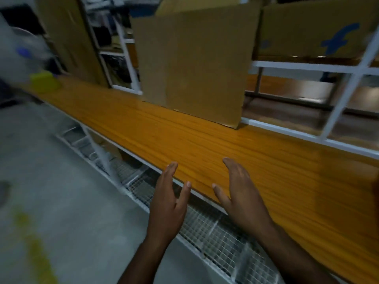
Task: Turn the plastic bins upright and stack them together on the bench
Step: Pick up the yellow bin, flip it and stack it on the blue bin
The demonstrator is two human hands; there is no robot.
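Plastic bin [44, 82], yellow-green and blurred, at far left end of long wooden bench [205, 140]; upright or overturned, single or stacked: cannot tell. No other bins in sight. Left hand [170, 199] and right hand [242, 191] both spread open and empty, palms facing each other, near the bench's front edge, well apart from the bin. Judging by this: either stacking finished and hands free, or bins yet to be reached; impossible to say which. Tall plain cardboard sheet [194, 64] standing at bench's far edge, centre. Cardboard box [320, 27] at far right bearing a blue letter "f" logo; no other writing readable. White wire-mesh shelf [205, 228] beneath bench, grey floor [61, 191] at left.
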